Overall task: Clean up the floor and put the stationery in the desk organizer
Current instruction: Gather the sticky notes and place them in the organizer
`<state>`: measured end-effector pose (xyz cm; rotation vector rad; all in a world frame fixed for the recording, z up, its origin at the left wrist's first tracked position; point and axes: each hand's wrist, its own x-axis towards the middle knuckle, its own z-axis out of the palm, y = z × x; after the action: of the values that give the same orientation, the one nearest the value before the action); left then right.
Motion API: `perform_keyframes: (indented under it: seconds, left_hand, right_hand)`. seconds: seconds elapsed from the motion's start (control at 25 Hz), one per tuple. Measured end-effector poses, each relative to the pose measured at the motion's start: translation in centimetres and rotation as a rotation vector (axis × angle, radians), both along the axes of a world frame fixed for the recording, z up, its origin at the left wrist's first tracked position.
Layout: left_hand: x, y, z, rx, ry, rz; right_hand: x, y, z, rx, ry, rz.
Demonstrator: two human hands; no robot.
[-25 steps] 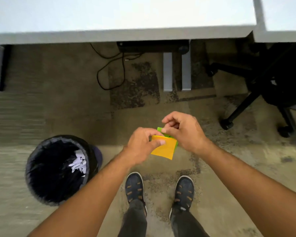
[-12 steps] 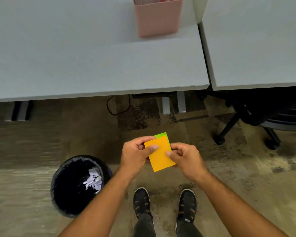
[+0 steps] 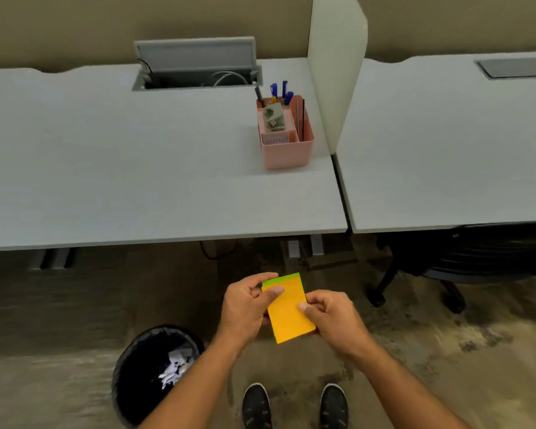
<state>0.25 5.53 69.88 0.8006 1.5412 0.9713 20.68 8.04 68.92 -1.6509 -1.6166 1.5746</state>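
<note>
Grey desktop (image 3: 136,168) fills the upper left, pale and bare across its near half, with an open cable hatch (image 3: 195,65) at the back by a tan wall (image 3: 75,26). Below its front edge we're over mottled brown carpet (image 3: 59,305), and there's a black-lined waste bin (image 3: 155,373) on the floor with crumpled white paper scraps (image 3: 175,368) inside. Just right of the bin, the left hand (image 3: 245,308) pinches the upper left edge of the sticky notes (image 3: 288,314), an orange pad with a green strip showing along the top, held above the carpet in front of the desk. Two dark shoes (image 3: 256,407) stand below. Up on the desk sits the pink desk organizer (image 3: 288,150), pens (image 3: 279,89) standing in its back section, hard against a white divider panel (image 3: 338,72). The right hand (image 3: 334,320) grips the pad's right edge, thumb on top. Further right, a second grey desk (image 3: 446,150), and a black office chair (image 3: 477,255) tucked beneath it.
</note>
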Motion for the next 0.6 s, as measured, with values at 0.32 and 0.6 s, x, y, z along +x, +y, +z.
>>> perform_keyframes:
  seconds: [0.32,0.6]
  left_hand:
    - [-4.4,-0.4,9.4,0.053,-0.124,-0.176]
    - [-4.6,1.2,11.3,0.085,-0.083,-0.073]
  right_hand:
    - [-2.8,0.2,8.7,-0.028,0.102,-0.118]
    - [-3.7,3.0,12.1,-0.026,0.124,0.001]
